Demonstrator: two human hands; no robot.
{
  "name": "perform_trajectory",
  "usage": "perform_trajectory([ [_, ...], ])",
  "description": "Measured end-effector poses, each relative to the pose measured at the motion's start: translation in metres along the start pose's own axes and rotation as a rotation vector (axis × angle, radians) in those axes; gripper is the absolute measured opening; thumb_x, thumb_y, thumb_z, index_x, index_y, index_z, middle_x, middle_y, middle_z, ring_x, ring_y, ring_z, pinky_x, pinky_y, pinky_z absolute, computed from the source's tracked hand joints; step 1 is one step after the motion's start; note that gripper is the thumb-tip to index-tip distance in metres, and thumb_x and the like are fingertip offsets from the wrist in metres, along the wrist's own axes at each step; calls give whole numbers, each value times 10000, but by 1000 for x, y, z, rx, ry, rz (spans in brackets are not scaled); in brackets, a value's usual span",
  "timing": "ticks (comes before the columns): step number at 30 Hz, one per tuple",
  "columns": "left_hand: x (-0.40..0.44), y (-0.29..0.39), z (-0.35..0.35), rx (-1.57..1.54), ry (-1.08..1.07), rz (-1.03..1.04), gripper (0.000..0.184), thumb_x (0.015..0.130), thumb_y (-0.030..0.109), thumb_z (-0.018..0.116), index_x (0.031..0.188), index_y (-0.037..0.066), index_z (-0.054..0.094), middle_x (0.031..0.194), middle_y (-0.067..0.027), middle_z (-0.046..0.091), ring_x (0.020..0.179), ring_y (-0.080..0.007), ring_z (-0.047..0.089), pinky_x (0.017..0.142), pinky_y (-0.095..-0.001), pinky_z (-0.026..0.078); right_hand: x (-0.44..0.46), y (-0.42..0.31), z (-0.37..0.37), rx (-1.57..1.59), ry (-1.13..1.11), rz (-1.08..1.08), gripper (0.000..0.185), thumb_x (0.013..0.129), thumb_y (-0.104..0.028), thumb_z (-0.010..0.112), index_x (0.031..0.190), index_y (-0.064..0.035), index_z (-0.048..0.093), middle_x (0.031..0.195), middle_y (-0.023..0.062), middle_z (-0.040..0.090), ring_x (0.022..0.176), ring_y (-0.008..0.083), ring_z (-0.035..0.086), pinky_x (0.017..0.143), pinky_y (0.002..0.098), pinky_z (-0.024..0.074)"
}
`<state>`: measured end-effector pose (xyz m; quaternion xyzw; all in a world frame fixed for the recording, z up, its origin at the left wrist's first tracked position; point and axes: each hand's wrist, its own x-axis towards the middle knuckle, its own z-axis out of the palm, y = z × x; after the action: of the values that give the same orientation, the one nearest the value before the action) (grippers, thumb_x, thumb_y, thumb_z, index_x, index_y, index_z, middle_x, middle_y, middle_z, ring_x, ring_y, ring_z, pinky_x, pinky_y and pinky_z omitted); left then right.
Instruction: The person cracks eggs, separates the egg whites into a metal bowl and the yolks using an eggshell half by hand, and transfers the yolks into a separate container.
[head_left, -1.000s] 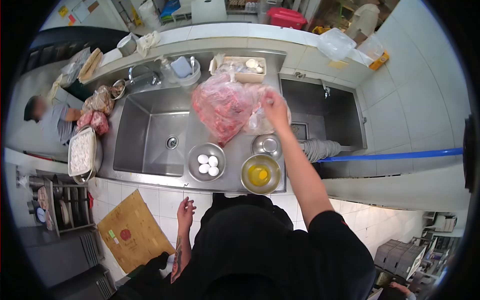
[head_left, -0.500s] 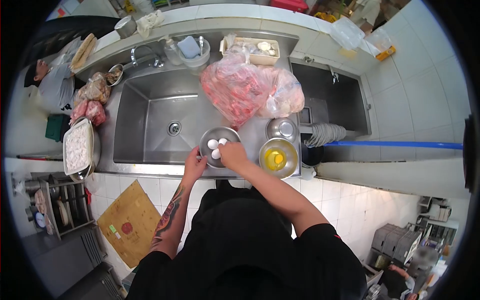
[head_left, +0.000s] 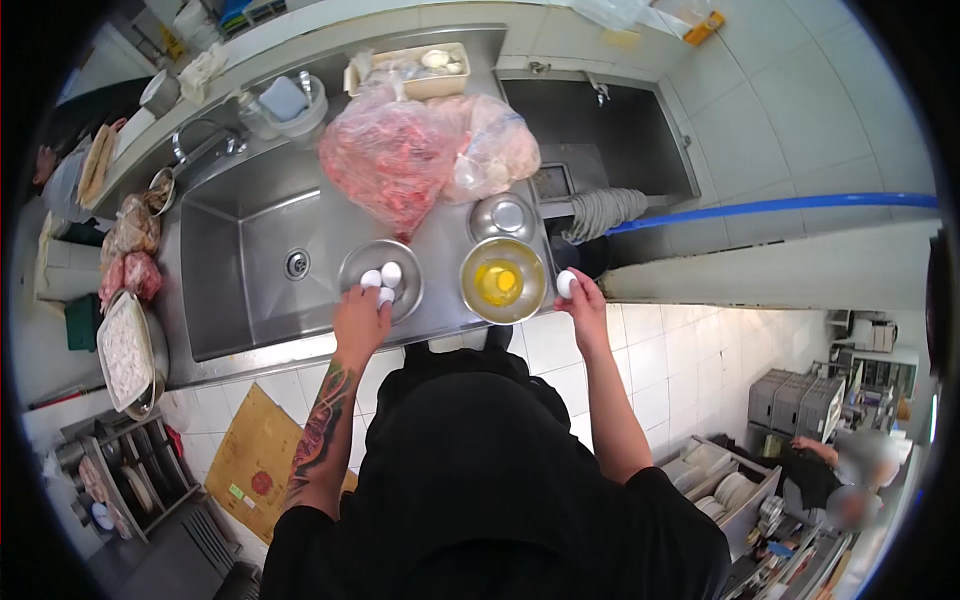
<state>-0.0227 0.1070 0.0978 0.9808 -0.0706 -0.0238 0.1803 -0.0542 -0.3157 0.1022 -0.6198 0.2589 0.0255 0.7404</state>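
Note:
My right hand [head_left: 588, 310] grips a white egg [head_left: 566, 284] between thumb and fingers, just right of a steel bowl [head_left: 467, 300] holding cracked egg, with yellow yolk [head_left: 500, 282] and clear white. My left hand [head_left: 360, 322] reaches over the near rim of another steel bowl [head_left: 412, 283]. Its fingers close around an egg [head_left: 386, 295] there, partly hiding it. Two more white eggs, a left one [head_left: 371, 279] and a right one [head_left: 392, 273], rest beside it in that bowl.
Behind the bowls lie bags of raw meat [head_left: 385, 160] and an upturned steel bowl [head_left: 503, 216]. A deep sink [head_left: 250, 265] is at left. A mop [head_left: 605, 213] with a blue handle leans at right. A tray of pale food [head_left: 127, 350] stands far left.
My right hand has lifted an egg out of the egg bowl and carried it right, past the cracked-egg bowl. My left hand has moved from the bowl's rim onto an egg inside. The view has shifted right.

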Motion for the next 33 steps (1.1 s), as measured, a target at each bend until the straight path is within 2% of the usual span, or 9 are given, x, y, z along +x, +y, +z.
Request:
perform_trajectory([
  [1,3,4,2,0,-8,11,277,868,274,735,1067,90,680,1023,-139,657,956,-372,657,799,-517,505,1,17,-11,4,12,2,341,1031,-120,605,1362,-40,604,1146,95,680,904,177,678,776,357,586],
  [4,12,9,4,95,-47,-6,288,854,292,753,1051,101,666,1000,-135,653,944,-366,658,790,-517,503,-17,31,-12,-852,65,-447,351,967,-146,684,1293,-22,650,1050,148,664,785,206,668,716,335,542],
  [8,16,12,8,138,-86,-18,315,850,289,763,1083,109,649,1008,-139,655,950,-364,665,796,-510,513,-27,49,-11,-890,-51,-567,400,950,-121,707,1338,-55,631,1208,160,627,864,300,709,749,375,579],
  [16,19,11,9,86,-108,-39,312,856,288,763,1085,102,662,1001,-153,659,937,-376,672,801,-504,533,-29,49,-15,-908,1,-586,412,956,-106,704,1354,-39,620,1198,163,636,872,257,712,738,351,583],
  [19,17,8,9,63,-89,-21,294,852,292,765,1048,95,669,994,-152,651,925,-367,672,773,-507,533,-24,42,-13,-733,11,-503,388,999,-112,650,1372,-23,590,1172,155,658,886,230,712,755,350,592],
  [21,17,8,8,38,-77,-7,301,855,303,761,1052,90,680,990,-157,652,920,-377,671,781,-503,538,-22,23,-9,244,-28,66,362,1057,-152,559,1397,-28,533,1165,151,669,892,225,707,783,369,596],
  [22,17,9,7,37,-73,-10,301,855,303,761,1052,90,680,990,-157,652,920,-377,671,781,-503,538,-25,5,-4,394,-114,88,357,1097,-210,485,1411,-40,480,1191,162,660,900,236,696,811,395,593],
  [27,13,18,-8,-110,-20,-8,311,876,298,744,1099,88,695,1015,-151,660,920,-374,669,772,-494,535,-16,-31,32,447,-404,49,338,1096,-234,505,1388,-64,489,1202,144,650,910,195,662,800,353,564],
  [33,4,23,-22,-331,88,-34,319,890,292,742,1117,71,699,1023,-142,663,874,-359,668,745,-466,533,37,-5,92,-585,-529,-308,383,1028,-230,635,1350,-72,501,1131,110,626,935,187,618,808,344,528],
])
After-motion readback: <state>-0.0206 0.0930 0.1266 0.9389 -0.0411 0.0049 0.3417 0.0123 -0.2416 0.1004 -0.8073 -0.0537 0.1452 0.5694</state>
